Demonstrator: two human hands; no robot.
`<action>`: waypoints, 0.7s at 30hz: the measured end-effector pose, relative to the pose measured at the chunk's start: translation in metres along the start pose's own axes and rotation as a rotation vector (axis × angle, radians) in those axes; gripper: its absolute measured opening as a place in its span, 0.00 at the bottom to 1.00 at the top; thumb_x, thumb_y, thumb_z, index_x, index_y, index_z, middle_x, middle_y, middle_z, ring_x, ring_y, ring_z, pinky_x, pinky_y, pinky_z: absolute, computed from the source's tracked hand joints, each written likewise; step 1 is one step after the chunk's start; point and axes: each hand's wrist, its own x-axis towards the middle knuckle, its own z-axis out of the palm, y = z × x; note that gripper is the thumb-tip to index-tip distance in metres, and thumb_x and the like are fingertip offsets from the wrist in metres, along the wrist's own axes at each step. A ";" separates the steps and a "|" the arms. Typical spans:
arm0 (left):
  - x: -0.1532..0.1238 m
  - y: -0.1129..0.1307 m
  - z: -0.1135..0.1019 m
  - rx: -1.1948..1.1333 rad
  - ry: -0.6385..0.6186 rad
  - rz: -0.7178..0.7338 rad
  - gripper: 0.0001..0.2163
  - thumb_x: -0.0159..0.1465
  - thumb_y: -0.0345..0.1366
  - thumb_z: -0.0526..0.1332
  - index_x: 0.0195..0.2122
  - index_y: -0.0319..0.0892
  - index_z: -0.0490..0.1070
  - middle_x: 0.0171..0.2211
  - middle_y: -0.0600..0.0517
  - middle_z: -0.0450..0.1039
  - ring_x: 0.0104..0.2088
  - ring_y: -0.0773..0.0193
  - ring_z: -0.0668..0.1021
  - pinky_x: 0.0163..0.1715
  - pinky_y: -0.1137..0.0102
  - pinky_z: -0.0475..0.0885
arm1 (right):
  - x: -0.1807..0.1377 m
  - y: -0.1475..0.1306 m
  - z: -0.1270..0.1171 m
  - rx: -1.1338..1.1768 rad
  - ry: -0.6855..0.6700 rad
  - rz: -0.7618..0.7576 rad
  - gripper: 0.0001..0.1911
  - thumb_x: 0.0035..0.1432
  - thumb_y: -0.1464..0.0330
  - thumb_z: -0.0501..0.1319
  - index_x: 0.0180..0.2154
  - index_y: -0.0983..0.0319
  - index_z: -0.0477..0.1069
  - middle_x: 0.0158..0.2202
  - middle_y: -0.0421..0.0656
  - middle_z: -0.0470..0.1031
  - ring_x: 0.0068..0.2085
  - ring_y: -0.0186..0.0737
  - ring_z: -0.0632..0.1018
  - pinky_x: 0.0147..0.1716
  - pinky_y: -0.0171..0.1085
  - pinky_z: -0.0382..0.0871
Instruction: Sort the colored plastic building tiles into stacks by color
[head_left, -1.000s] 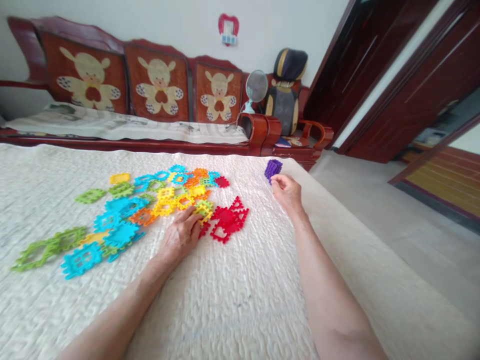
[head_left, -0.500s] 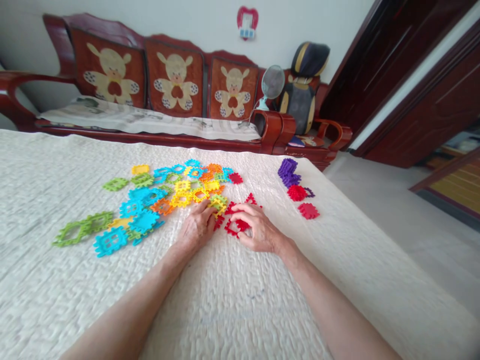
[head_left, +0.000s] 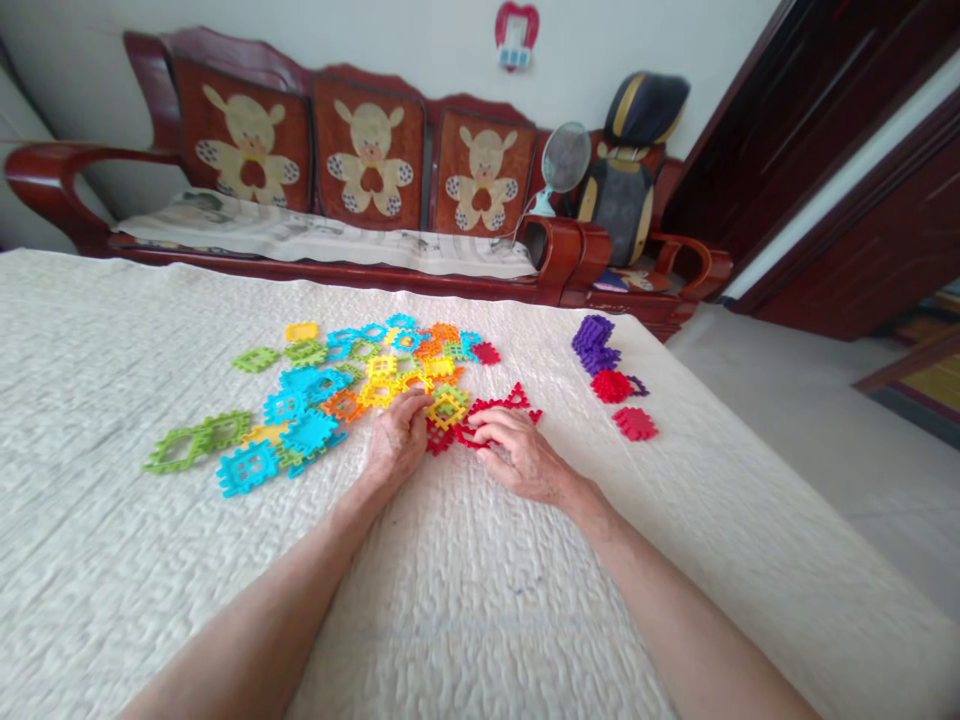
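On white quilted cover point(head_left: 480, 600), your right hand point(head_left: 521, 455) is arching over red pieces point(head_left: 519, 402), fingers half bending; whether it is pinching any, not visible. At two o'clock from your left hand point(head_left: 399, 435), yellow windowed piece point(head_left: 448, 424) is lying close by curling fingers; this grip also unclear. Blue pieces point(head_left: 309, 432) are spreading at ten o'clock, purple pieces point(head_left: 592, 335) are resting at one o'clock from right hand.

The blue tiles point(head_left: 310, 432) look like smooth plastic, faintly shiny; the red tile point(head_left: 636, 424), plastic too. The cover point(head_left: 465, 590) is matt, quilted cloth, rough with puckers. The sofa point(head_left: 559, 258) is glossy wood, its cushions point(head_left: 370, 165) matt cloth, the floor point(head_left: 757, 350) smooth.
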 end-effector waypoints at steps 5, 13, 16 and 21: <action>0.002 0.002 -0.002 0.008 -0.031 0.000 0.14 0.63 0.32 0.52 0.41 0.43 0.79 0.48 0.47 0.80 0.49 0.59 0.80 0.53 0.63 0.75 | 0.000 0.023 -0.007 0.158 0.164 0.321 0.13 0.66 0.64 0.53 0.42 0.60 0.74 0.36 0.43 0.81 0.38 0.39 0.80 0.40 0.38 0.73; 0.004 0.005 -0.005 0.017 -0.076 0.010 0.14 0.61 0.33 0.52 0.39 0.42 0.78 0.46 0.47 0.80 0.46 0.59 0.81 0.50 0.64 0.76 | -0.009 0.061 -0.008 0.120 0.378 0.711 0.13 0.58 0.63 0.57 0.41 0.59 0.76 0.32 0.42 0.82 0.34 0.43 0.82 0.38 0.40 0.75; 0.004 0.005 -0.004 0.018 -0.071 0.021 0.14 0.61 0.33 0.53 0.39 0.42 0.78 0.45 0.47 0.80 0.46 0.60 0.81 0.49 0.65 0.76 | -0.010 0.059 -0.010 -0.038 0.367 0.678 0.12 0.57 0.63 0.58 0.39 0.58 0.76 0.33 0.43 0.81 0.36 0.44 0.82 0.41 0.42 0.75; 0.003 0.005 -0.004 0.026 -0.067 0.034 0.14 0.61 0.33 0.52 0.39 0.42 0.78 0.44 0.47 0.80 0.44 0.59 0.81 0.47 0.64 0.77 | -0.011 0.059 -0.020 -0.123 0.278 0.381 0.19 0.47 0.71 0.58 0.43 0.61 0.74 0.47 0.50 0.78 0.50 0.48 0.79 0.54 0.46 0.71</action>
